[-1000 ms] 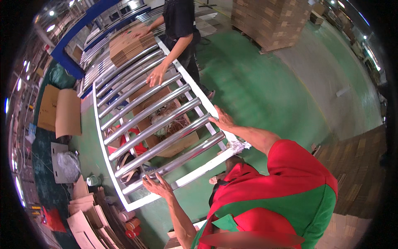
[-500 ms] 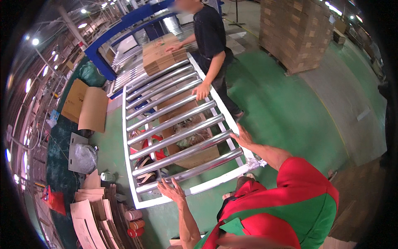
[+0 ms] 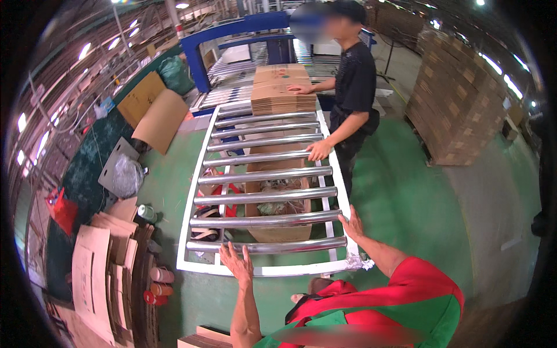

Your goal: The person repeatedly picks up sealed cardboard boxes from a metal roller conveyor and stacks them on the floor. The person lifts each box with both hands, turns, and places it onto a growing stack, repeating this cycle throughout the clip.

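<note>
A roller conveyor table with a white frame (image 3: 184, 243) and shiny metal rollers (image 3: 267, 246) stretches away in front of me. At its near end, my left hand (image 3: 237, 264) lies with spread fingers against the nearest roller and the front rail. My right hand (image 3: 353, 225) rests on the right rail, fingers extended near the roller ends. Neither hand holds a loose thing. At the far end sits a stack of flat cardboard (image 3: 283, 90). A co-worker (image 3: 355, 81) in dark clothes has one hand on that stack and the other on the right rail.
Under the rollers stands an open cardboard box (image 3: 278, 233) with scraps. Blue-framed machinery (image 3: 200, 69) is behind the stack. Cardboard sheets (image 3: 93, 272) lean at the lower left, beside several tape rolls (image 3: 161, 289). A tall cardboard pile (image 3: 458, 104) stands at the right.
My view has turned, so the conveyor table appears straighter and farther right. My hands stay at its near end, and the co-worker still touches the stack and the rail.
</note>
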Motion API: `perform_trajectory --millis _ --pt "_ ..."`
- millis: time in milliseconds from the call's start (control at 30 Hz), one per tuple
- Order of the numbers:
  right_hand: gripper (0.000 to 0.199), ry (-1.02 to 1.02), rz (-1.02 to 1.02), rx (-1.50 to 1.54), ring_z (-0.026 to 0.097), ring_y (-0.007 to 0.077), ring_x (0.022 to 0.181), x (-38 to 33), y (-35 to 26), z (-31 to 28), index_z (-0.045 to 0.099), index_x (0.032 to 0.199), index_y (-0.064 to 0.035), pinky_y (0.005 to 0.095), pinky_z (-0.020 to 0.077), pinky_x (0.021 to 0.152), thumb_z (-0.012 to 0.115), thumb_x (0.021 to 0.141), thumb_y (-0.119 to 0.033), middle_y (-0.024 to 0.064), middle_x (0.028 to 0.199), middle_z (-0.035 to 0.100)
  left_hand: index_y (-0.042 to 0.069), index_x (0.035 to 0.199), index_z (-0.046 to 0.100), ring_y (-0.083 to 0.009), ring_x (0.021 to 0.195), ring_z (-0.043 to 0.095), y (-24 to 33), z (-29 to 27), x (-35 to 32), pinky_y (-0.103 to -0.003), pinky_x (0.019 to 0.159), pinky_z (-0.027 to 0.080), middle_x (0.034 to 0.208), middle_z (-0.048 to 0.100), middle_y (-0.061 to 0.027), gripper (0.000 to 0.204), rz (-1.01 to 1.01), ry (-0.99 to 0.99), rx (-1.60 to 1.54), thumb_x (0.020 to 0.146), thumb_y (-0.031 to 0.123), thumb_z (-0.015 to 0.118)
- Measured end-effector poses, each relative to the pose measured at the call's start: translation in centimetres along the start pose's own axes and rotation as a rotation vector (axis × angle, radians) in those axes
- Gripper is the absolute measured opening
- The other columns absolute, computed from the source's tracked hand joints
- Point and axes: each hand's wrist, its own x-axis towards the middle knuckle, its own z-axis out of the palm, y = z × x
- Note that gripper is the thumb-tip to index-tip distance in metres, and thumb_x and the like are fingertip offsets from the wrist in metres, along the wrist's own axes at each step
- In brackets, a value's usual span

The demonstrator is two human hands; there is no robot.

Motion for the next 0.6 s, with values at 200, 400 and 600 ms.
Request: perform_trajectory --millis 200,400,600 --pt "0.087 0.022 -0.04 -0.017 0.042 0.0466 0.133 0.22 0.69 0.49 0.028 0.149 0.0023 0.0485 0.0364 0.11 0.058 0.091 -0.056 0.032 0.146 0.04 0.0 0.138 0.05 -0.0412 0.142 0.028 0.11 -0.09 0.15 -0.051 0.118 0.02 0.151 0.036 -0.0244 0.061 -0.014 0.018 -0.013 0.091 0.036 0.066" --pt "0.083 0.037 -0.061 -0.028 0.048 0.0492 0.126 0.41 0.97 0.6 0.031 0.148 0.0024 0.0495 0.0399 0.106 0.06 0.092 -0.052 0.0342 0.142 0.043 0.001 0.14 0.049 -0.042 0.14 0.031 -0.1 0.3 0.3 -0.052 0.118 0.021 0.15 0.037 -0.0248 0.063 -0.008 0.026 0.004 0.092 0.037 0.066" --pt "0.084 0.032 -0.062 -0.027 0.047 0.0482 0.127 0.19 0.29 0.33 0.029 0.149 0.0013 0.048 0.0396 0.107 0.057 0.093 -0.054 0.0332 0.142 0.044 0.003 0.141 0.048 -0.0418 0.141 0.03 -0.39 0.81 0.56 -0.051 0.118 0.022 0.15 0.038 -0.0234 0.063 -0.027 -0.017 0.059 0.091 0.036 0.066"
